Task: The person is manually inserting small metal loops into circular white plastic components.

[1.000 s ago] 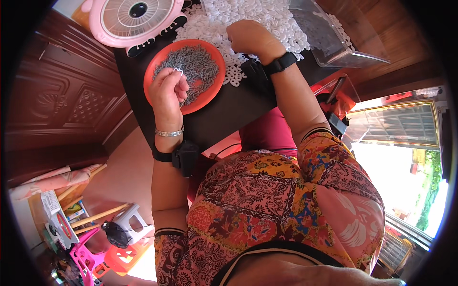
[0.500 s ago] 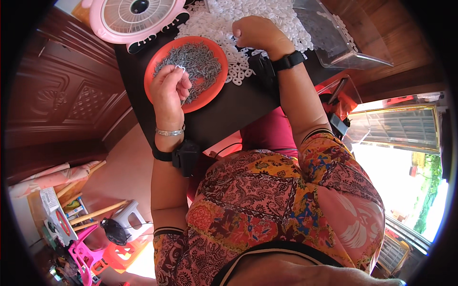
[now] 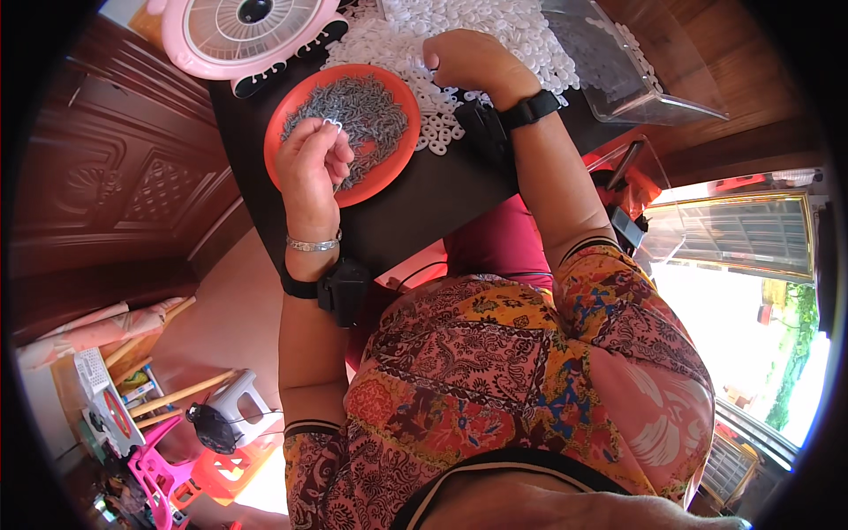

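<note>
My left hand (image 3: 307,172) is closed over the near left part of an orange-red dish (image 3: 402,168). Pinched at its fingertips is a small white plastic piece (image 3: 333,125) with holes. Small grey screw-like pieces (image 3: 362,102) fill the dish. Farther right, my right hand (image 3: 477,64) rests at the edge of a heap of white plastic pieces (image 3: 397,35). Its fingers are curled inward and mostly hidden by the back of the hand, so what they hold, if anything, does not show.
A pink fan (image 3: 252,31) lies behind the dish on the dark table (image 3: 433,208). At the back right stands a clear plastic bin (image 3: 658,110) with white pieces in it. A carved wooden panel (image 3: 132,177) is to the left. Stools (image 3: 243,406) are on the floor at lower left.
My right hand has shifted slightly left at the heap. The left hand keeps its pinch on the white piece, almost unmoved.
</note>
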A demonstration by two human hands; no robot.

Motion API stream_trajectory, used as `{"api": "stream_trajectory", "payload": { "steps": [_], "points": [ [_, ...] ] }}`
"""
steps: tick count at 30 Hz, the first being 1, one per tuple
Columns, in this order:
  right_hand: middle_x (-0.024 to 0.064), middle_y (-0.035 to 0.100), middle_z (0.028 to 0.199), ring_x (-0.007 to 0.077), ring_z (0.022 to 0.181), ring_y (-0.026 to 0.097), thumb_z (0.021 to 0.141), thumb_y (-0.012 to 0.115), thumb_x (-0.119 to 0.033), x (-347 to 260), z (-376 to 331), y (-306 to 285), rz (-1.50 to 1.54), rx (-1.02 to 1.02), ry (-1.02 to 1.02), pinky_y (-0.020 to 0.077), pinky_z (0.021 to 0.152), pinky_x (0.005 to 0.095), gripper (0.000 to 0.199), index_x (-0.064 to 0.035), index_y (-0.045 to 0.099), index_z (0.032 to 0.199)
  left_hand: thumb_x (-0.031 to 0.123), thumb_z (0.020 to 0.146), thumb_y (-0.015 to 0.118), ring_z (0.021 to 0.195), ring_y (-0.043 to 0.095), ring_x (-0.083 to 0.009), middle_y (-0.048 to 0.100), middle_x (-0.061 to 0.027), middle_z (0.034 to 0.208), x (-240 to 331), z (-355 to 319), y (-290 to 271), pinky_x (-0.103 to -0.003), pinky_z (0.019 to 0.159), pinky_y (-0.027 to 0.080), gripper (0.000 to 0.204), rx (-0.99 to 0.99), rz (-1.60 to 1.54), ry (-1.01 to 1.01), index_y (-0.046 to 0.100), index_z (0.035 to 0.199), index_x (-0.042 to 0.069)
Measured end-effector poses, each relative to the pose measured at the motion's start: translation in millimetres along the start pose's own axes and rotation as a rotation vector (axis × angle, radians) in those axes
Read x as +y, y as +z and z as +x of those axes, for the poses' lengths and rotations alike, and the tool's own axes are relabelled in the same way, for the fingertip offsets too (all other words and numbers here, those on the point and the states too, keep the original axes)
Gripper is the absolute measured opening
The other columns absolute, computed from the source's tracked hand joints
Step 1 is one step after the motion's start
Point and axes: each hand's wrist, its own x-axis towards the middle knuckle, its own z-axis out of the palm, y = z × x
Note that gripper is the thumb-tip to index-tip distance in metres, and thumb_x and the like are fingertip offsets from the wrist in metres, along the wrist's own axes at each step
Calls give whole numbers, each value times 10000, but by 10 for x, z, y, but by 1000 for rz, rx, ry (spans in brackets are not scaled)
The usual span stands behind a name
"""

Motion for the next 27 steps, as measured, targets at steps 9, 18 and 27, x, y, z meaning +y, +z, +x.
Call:
{"api": "stream_trajectory", "payload": {
  "steps": [9,18,27],
  "points": [
    [118,624,776,341,797,588,712,546,-121,21,49,18,34,-62,-11,458,664,429,98,-97,607,785,177,883,496,509,436,-63,548,-21,642,4,-6,8,-199,479,326,169,-13,7,-2,555,790,49],
    [27,619,771,106,739,586,772,657,-141,20,85,-144,729,-15,-13,465,687,240,201,-30,637,938,165,854,529,481,429,-43,551,3,603,-3,-6,30,-180,452,314,167,5,-86,-2,577,734,60],
    [15,637,888,83,761,612,851,641,-125,-508,55,-120,1643,-410,-85,496,719,201,142,-58,615,974,182,880,498,507,434,-53,536,0,623,26,-24,41,-188,474,316,196,-38,-35,5,551,737,58]
  ]
}}
